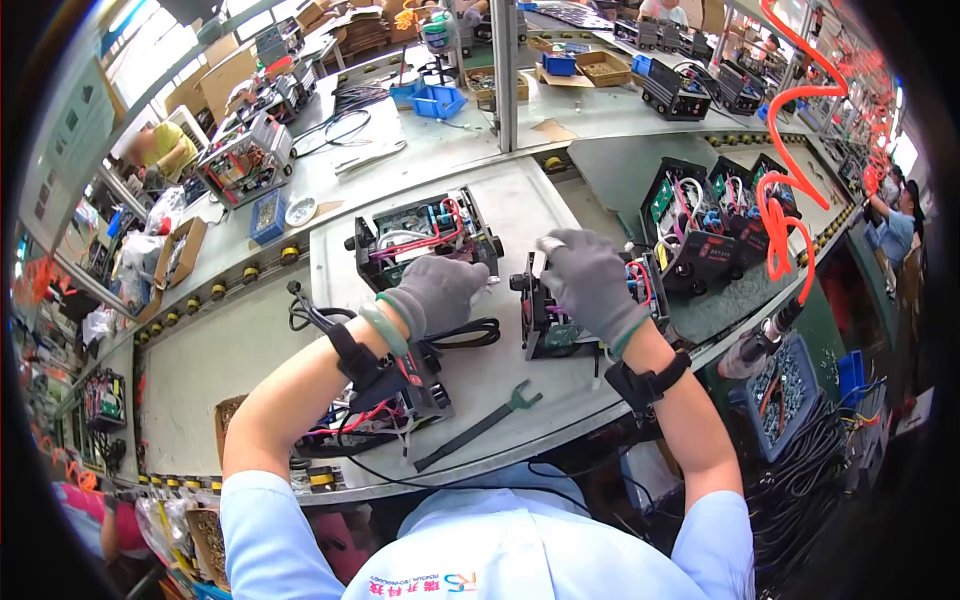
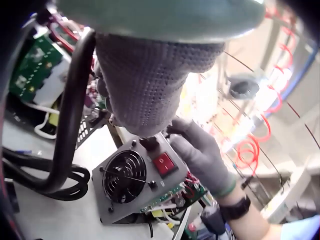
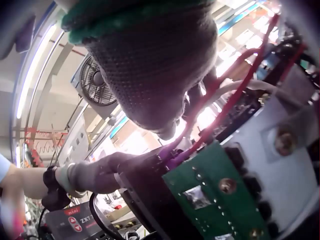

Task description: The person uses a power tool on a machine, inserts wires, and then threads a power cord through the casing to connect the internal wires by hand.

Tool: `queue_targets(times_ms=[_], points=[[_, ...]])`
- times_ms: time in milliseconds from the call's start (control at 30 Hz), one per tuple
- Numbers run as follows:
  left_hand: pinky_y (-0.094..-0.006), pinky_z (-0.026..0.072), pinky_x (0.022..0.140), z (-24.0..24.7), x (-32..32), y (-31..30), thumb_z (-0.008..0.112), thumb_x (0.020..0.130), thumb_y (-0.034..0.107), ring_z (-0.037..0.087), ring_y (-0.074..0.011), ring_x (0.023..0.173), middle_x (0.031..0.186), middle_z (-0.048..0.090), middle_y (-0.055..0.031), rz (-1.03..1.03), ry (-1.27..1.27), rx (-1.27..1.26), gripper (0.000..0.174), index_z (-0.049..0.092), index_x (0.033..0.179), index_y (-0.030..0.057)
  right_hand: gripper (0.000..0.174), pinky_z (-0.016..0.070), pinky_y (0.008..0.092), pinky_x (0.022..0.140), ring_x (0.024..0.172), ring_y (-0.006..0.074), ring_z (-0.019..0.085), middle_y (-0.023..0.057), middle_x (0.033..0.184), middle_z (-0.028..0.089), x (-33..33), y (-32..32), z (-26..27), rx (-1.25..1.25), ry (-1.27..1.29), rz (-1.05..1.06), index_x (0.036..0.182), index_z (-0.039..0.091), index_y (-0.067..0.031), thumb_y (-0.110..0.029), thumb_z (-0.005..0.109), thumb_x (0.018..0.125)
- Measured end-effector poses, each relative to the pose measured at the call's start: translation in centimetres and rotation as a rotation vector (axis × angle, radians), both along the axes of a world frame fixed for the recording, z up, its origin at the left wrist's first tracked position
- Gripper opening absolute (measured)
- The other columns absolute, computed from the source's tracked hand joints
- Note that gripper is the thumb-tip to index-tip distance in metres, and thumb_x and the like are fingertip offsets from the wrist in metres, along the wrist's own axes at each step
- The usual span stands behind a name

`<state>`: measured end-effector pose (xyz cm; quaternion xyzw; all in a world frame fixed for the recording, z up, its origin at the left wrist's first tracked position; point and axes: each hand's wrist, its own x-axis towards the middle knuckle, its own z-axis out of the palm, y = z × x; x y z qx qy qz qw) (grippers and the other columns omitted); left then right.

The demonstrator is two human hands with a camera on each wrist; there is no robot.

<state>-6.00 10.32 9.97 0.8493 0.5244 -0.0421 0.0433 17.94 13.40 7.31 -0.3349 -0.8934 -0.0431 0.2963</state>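
Grey knit gloves cover both hands. An open-cased welding machine (image 1: 585,300) stands before my right hand, its grey panel (image 2: 135,182) bearing a fan and a red rocker switch (image 2: 164,163). My left hand (image 1: 440,295) has curled fingers and pinches a small shiny piece (image 1: 491,282) beside that panel. Over the machine's top bends my right hand (image 1: 590,285), its fingertips down at the panel's upper edge, near red wires (image 3: 220,110). What these fingertips grip, I cannot tell. A green circuit board (image 3: 215,195) shows on the machine's side.
Another open machine (image 1: 425,235) sits behind my left hand, and one (image 1: 390,415) with a coiled black cable (image 1: 465,335) under my left forearm. A black strap-like tool (image 1: 480,425) lies at the front. Several machines (image 1: 690,235) stand right; a red coiled hose (image 1: 775,200) hangs nearby.
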Motion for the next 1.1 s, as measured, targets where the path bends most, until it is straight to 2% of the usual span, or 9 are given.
queue_targets(times_ms=[100, 300, 400, 667, 767, 867, 933, 967, 1100], points=[[-0.0484, 0.0513, 0.072, -1.4, -0.4, 0.6, 0.055, 0.09, 0.019, 0.067, -0.0367, 0.081, 0.082, 0.066, -0.0164, 0.001, -0.111, -0.025, 0.019, 0.06, 0.104, 0.0087, 0.025, 0.0417, 0.0429, 0.098, 0.107, 0.0277, 0.06, 0.0069, 0.112, 0.064, 0.6, -0.7, -1.6, -0.05, 0.069, -0.153, 0.104, 0.071, -0.0094, -0.02, 0.069, 0.081], [-0.05, 0.05, 0.071, -3.1, 0.0, 0.6, 0.051, 0.097, 0.024, 0.065, -0.0398, 0.08, 0.083, 0.065, -0.0172, -0.015, -0.275, -0.078, 0.019, 0.06, 0.105, 0.01, 0.025, 0.0393, 0.0424, 0.102, 0.11, 0.0259, 0.058, 0.005, 0.114, 0.063, 0.1, -1.0, -1.8, -0.025, 0.061, -0.163, 0.105, 0.071, -0.0112, -0.019, 0.069, 0.081], [-0.0496, 0.0497, 0.072, -3.5, 0.1, 0.6, 0.051, 0.097, 0.025, 0.065, -0.0397, 0.082, 0.084, 0.065, -0.0179, 0.06, -0.37, -0.079, 0.02, 0.06, 0.107, 0.0098, 0.025, 0.0392, 0.042, 0.101, 0.11, 0.0258, 0.058, 0.0044, 0.114, 0.063, 0.1, -1.0, -1.6, -0.028, 0.052, -0.159, 0.105, 0.071, -0.0113, -0.019, 0.069, 0.082], [-0.0473, 0.0501, 0.076, -3.6, -0.1, 1.5, 0.05, 0.096, 0.023, 0.065, -0.0385, 0.087, 0.089, 0.066, -0.0176, 0.009, -0.397, -0.2, 0.021, 0.06, 0.108, 0.0087, 0.023, 0.0416, 0.0415, 0.097, 0.107, 0.0276, 0.059, 0.007, 0.111, 0.065, 0.1, -1.0, -1.3, -0.015, 0.081, -0.135, 0.102, 0.073, -0.0095, -0.017, 0.065, 0.082], [-0.047, 0.0505, 0.076, -2.5, 0.7, 1.8, 0.049, 0.096, 0.022, 0.065, -0.038, 0.088, 0.09, 0.067, -0.0168, 0.028, -0.24, -0.252, 0.021, 0.061, 0.108, 0.0095, 0.022, 0.0408, 0.0418, 0.098, 0.109, 0.0275, 0.059, 0.007, 0.113, 0.064, 0.3, -0.9, -1.4, -0.011, 0.048, -0.126, 0.1, 0.075, -0.0116, -0.018, 0.065, 0.082], [-0.0466, 0.0514, 0.074, -1.3, 1.2, 1.9, 0.054, 0.091, 0.017, 0.066, -0.0362, 0.087, 0.087, 0.066, -0.015, -0.024, -0.142, -0.167, 0.017, 0.061, 0.104, 0.0091, 0.021, 0.0398, 0.042, 0.098, 0.111, 0.027, 0.058, 0.0072, 0.116, 0.063, 0.3, -1.0, -1.1, -0.025, 0.045, -0.114, 0.099, 0.076, -0.0132, -0.018, 0.064, 0.082], [-0.0461, 0.0521, 0.07, 0.1, 1.6, 2.1, 0.059, 0.082, 0.012, 0.068, -0.034, 0.083, 0.082, 0.065, -0.013, -0.113, 0.086, -0.097, 0.016, 0.06, 0.098, 0.0088, 0.021, 0.0393, 0.0421, 0.098, 0.112, 0.0267, 0.057, 0.0075, 0.117, 0.063, 0.3, -1.1, -1.0, -0.036, 0.055, -0.111, 0.099, 0.076, -0.0136, -0.018, 0.064, 0.082], [-0.046, 0.0519, 0.067, 0.2, 1.6, 2.4, 0.062, 0.075, 0.009, 0.068, -0.033, 0.079, 0.078, 0.063, -0.0117, -0.147, 0.12, -0.075, 0.02, 0.059, 0.095, 0.0084, 0.021, 0.0392, 0.0419, 0.098, 0.112, 0.0267, 0.057, 0.0077, 0.118, 0.063, 0.3, -1.0, -1.0, -0.032, 0.038, -0.105, 0.099, 0.076, -0.0137, -0.019, 0.064, 0.082], [-0.0462, 0.0517, 0.067, 1.2, 1.9, 2.7, 0.063, 0.075, 0.008, 0.068, -0.0335, 0.078, 0.076, 0.063, -0.0118, -0.152, 0.123, -0.106, 0.021, 0.059, 0.096, 0.0086, 0.02, 0.0389, 0.0414, 0.098, 0.114, 0.0263, 0.056, 0.0083, 0.12, 0.063, 0.5, -0.6, -1.2, -0.058, 0.043, -0.063, 0.097, 0.076, -0.0128, -0.019, 0.064, 0.083]])
